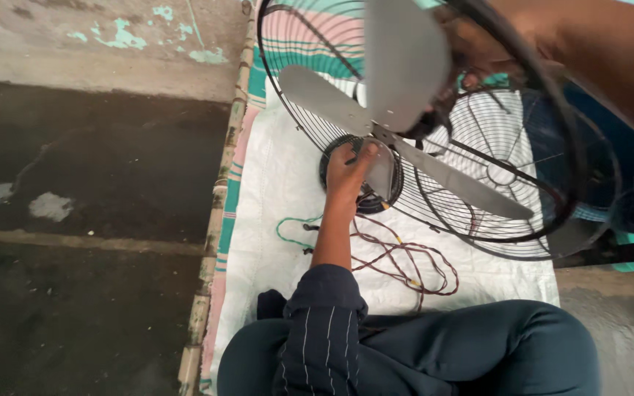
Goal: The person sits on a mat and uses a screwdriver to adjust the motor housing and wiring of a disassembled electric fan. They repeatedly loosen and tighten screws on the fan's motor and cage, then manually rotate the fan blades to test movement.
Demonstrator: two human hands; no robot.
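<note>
The person's crossed legs (pixel 478 352) in dark trousers filled the bottom of the view, resting on a white woven sheet (pixel 273 191) spread over a striped mat (pixel 227 220) on the floor. From a dark pinstriped sleeve (pixel 324 330) the left hand (pixel 348 172) reached forward, its fingers curled against the black motor housing (pixel 365 176) at the hub of a fan, the thumb lying by the hub; whether it truly gripped the housing could not be told. Just beside the forearm, a tangle of reddish-brown wires (pixel 405 260) and a green wire (pixel 291 224) lay loose on the sheet, running toward the motor. The fan's grey blades (pixel 405 66) spread out above and to the right of that hand, inside a black wire guard (pixel 434 205). A second round guard (pixel 500 147) lay behind it. The right arm (pixel 588 51) crossed the upper right corner, blurred, its hand hidden behind the blade and guard rim. Dark, stained concrete floor (pixel 89 183) lay to the left.
</note>
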